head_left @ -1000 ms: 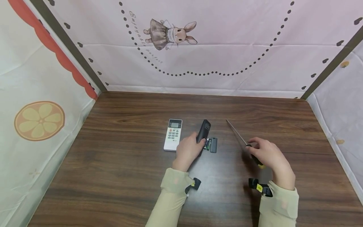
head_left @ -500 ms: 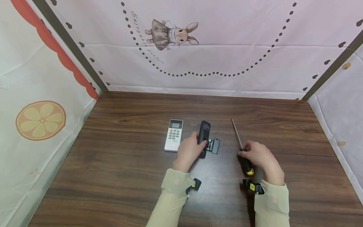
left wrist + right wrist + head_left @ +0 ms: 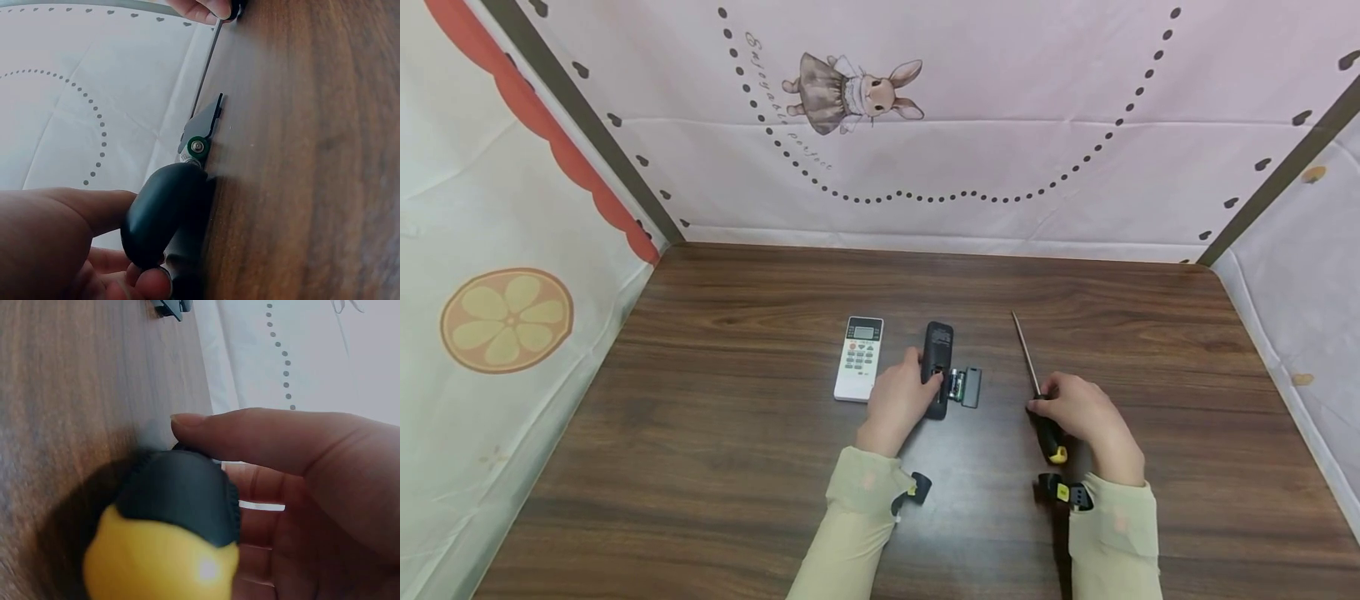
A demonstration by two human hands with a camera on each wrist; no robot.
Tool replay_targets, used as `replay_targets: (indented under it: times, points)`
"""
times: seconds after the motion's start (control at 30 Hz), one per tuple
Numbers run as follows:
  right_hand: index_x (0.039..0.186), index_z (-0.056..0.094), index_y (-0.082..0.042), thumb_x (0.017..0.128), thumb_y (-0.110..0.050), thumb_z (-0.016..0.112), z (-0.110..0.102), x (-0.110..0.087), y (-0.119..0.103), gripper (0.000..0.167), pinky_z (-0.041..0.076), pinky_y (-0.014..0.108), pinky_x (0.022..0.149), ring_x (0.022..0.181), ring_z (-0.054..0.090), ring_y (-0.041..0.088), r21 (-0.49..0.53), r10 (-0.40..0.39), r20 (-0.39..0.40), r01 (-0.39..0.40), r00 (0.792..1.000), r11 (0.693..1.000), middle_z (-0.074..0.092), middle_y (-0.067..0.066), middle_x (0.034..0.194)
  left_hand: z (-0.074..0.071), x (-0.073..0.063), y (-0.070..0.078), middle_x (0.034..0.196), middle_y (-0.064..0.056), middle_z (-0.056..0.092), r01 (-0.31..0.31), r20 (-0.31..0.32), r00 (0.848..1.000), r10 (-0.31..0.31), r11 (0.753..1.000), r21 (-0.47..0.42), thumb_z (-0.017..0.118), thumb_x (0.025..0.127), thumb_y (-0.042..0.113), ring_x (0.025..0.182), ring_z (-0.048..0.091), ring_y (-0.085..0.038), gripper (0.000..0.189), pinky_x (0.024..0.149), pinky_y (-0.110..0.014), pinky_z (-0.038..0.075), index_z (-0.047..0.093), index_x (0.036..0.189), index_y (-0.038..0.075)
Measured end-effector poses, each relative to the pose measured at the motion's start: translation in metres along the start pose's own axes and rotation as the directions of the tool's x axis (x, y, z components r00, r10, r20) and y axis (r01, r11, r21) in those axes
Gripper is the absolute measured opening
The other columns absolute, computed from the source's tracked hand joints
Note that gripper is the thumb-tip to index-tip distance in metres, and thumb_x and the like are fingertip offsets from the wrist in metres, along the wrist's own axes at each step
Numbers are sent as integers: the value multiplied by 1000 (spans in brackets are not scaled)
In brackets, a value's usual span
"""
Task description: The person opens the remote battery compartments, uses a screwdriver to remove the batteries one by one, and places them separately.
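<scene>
My left hand (image 3: pixel 891 408) grips a black remote control (image 3: pixel 937 340) back side up on the table, thumb at its open battery compartment. Close to its right lie green batteries (image 3: pixel 956 385) and a loose dark battery cover (image 3: pixel 972 388); the left wrist view shows one battery (image 3: pixel 198 145) end-on beyond the remote's rounded end. Farther right, my right hand (image 3: pixel 1084 410) pinches a long-shafted screwdriver by its black and yellow handle (image 3: pixel 1049 439), shaft pointing away from me. In the right wrist view the yellow handle end (image 3: pixel 159 559) looms near the camera, close to the table.
A white remote control (image 3: pixel 856 367) with a small screen lies face up just left of my left hand. The brown wooden table (image 3: pixel 715 433) is bounded by a printed cloth wall (image 3: pixel 970 150) at the back and cloth at both sides.
The screwdriver and my right hand have moved left and down to the table, the shaft turning more upright. The black remote has turned and lowered flat beside the batteries; the cover has shifted slightly.
</scene>
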State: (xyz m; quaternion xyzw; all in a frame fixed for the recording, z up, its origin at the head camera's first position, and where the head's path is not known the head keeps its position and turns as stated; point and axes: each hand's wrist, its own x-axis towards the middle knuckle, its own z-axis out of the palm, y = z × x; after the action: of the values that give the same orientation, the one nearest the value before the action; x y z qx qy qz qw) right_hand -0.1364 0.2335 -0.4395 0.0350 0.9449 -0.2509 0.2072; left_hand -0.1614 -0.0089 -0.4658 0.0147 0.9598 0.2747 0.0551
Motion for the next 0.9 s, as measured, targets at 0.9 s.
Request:
replay_targets:
  times: [0.9]
  points:
    - [98, 57, -7, 85, -34, 58, -13, -14, -4, 29, 43, 31, 55, 64, 52, 16, 62, -70, -93, 76, 993, 995, 59, 6, 85, -26, 2, -6, 73, 4, 59, -70, -77, 995, 70, 998, 1, 57, 86, 33, 60, 53, -13, 38, 49, -27, 40, 53, 120, 18]
